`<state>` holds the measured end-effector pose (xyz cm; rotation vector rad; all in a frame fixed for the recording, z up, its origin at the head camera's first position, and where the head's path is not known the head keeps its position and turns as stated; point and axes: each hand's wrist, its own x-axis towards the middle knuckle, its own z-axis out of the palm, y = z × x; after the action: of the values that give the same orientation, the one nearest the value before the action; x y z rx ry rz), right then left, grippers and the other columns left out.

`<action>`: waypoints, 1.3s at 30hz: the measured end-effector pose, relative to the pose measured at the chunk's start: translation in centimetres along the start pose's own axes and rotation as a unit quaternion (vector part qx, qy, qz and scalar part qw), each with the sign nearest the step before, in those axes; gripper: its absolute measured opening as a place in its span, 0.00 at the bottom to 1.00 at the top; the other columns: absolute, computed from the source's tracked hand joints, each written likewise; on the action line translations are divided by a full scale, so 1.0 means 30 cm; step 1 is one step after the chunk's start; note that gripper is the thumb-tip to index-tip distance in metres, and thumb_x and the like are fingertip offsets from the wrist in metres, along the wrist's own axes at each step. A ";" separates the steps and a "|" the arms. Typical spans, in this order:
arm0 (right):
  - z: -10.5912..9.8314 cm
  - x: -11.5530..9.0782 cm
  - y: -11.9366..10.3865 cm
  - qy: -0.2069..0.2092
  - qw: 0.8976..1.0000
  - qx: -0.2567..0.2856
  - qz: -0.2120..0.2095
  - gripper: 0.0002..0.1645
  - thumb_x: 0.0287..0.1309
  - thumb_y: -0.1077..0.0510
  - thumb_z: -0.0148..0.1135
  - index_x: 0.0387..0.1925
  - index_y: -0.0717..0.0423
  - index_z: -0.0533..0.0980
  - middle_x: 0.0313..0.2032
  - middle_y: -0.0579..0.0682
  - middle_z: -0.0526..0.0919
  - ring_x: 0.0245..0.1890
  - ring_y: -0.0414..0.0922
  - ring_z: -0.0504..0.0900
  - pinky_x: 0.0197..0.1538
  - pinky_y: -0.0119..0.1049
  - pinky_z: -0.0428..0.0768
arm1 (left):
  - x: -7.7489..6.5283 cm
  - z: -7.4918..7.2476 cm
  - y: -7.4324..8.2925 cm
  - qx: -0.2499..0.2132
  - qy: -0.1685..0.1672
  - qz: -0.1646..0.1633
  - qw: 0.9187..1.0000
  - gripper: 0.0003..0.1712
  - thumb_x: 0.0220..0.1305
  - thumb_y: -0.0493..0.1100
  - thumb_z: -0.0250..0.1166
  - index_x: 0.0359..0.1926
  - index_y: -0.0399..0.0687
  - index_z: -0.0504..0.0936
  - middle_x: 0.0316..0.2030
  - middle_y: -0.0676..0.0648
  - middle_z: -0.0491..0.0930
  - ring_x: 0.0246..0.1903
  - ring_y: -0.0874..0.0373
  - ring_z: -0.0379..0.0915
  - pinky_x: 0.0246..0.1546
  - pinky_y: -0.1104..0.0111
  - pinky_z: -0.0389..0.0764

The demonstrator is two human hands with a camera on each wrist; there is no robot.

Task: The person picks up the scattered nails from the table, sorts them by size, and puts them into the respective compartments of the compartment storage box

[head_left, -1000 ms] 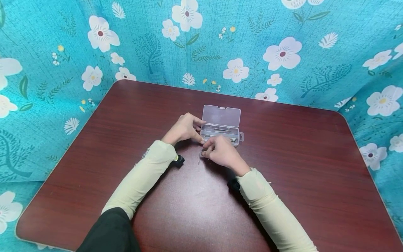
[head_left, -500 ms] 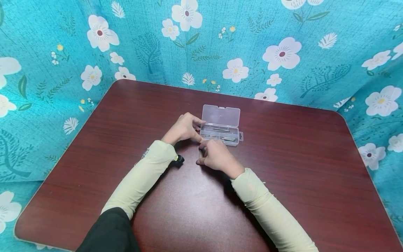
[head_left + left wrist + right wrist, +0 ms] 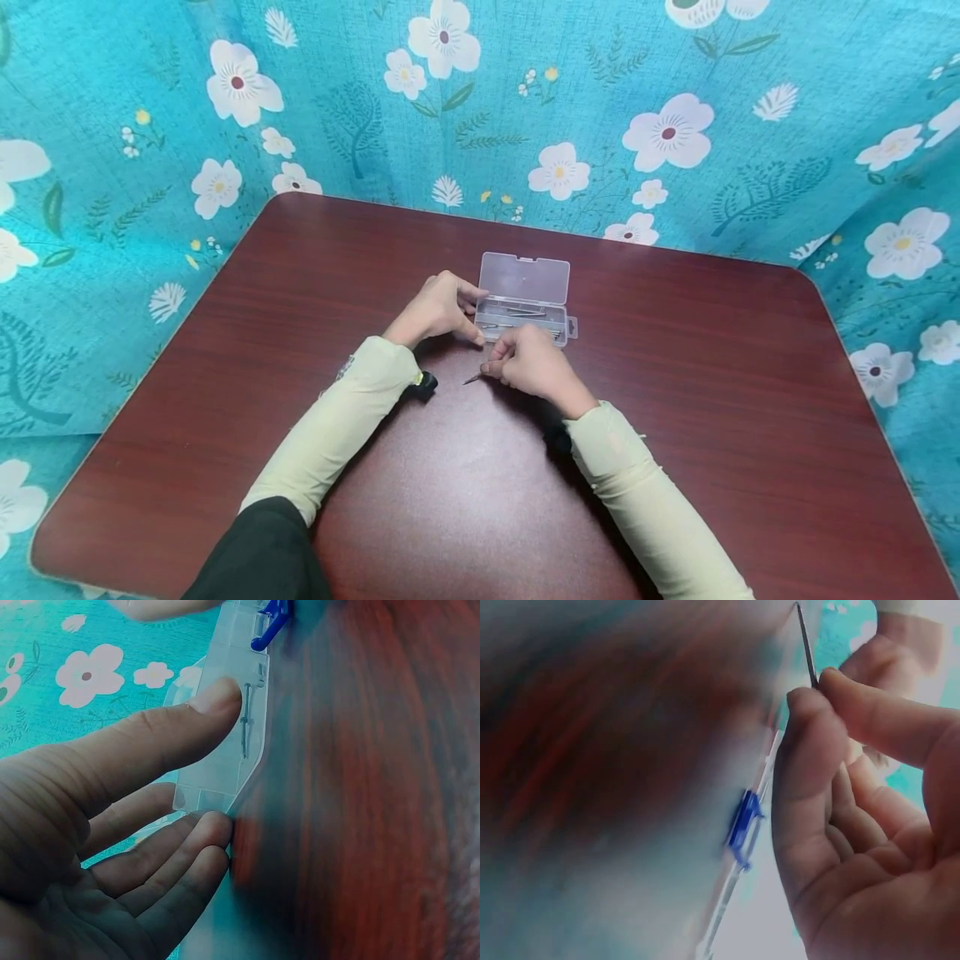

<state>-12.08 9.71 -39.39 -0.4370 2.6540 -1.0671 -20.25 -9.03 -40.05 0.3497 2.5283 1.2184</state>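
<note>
A clear plastic box (image 3: 525, 312) lies on the table with its lid (image 3: 523, 277) raised at the back. My left hand (image 3: 442, 310) holds the box's left end, thumb at the front corner and fingers along the far side. Inside the box are several thin metal pieces (image 3: 246, 720). In front of it, my right hand (image 3: 528, 367) pinches a thin metal nail (image 3: 472, 378) between thumb and fingertips. The nail's narrow end points left and toward me in the head view; its other end is hidden by the fingers. A blue clasp (image 3: 742, 825) shows on the box's front edge.
The dark red wooden table (image 3: 697, 400) reaches around the box on every side. A clear hanging tab (image 3: 573, 327) sticks out at the box's right end. Behind the table hangs a turquoise flowered curtain (image 3: 495, 108).
The nail was nearly upright on the page beside the right fingers; now it slants to the lower left. The right hand dipped toward me, then moved back. The left hand stayed at the box.
</note>
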 end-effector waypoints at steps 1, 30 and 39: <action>-0.005 -0.002 0.005 -0.004 1.000 0.023 0.006 0.10 0.53 0.58 0.75 0.20 0.50 0.83 0.14 0.40 0.80 0.18 0.41 0.80 0.25 0.37 0.78 | -0.001 -0.001 0.000 0.000 0.001 -0.001 1.000 0.44 0.27 0.39 0.90 0.55 0.50 0.87 0.41 0.50 0.87 0.39 0.61 0.82 0.44 0.66 0.81; -0.225 0.068 0.088 0.099 0.943 0.301 0.105 0.08 0.58 0.71 0.66 0.37 0.77 0.82 0.37 0.70 0.85 0.22 0.44 0.84 0.34 0.42 0.86 | -0.002 0.001 0.012 -0.004 -0.004 -0.013 1.000 0.44 0.28 0.37 0.89 0.56 0.48 0.87 0.44 0.49 0.86 0.40 0.60 0.82 0.45 0.67 0.80; -0.255 0.115 0.118 0.109 0.939 0.302 0.122 0.10 0.60 0.68 0.66 0.38 0.76 0.82 0.36 0.66 0.86 0.22 0.44 0.84 0.34 0.39 0.86 | -0.004 -0.001 0.011 -0.008 -0.003 -0.014 1.000 0.45 0.28 0.37 0.89 0.57 0.48 0.86 0.46 0.49 0.86 0.40 0.60 0.81 0.44 0.66 0.80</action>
<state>-18.46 15.70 -36.91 0.1385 2.2851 -1.8246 -20.11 -8.88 -39.74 0.3130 2.5076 1.2242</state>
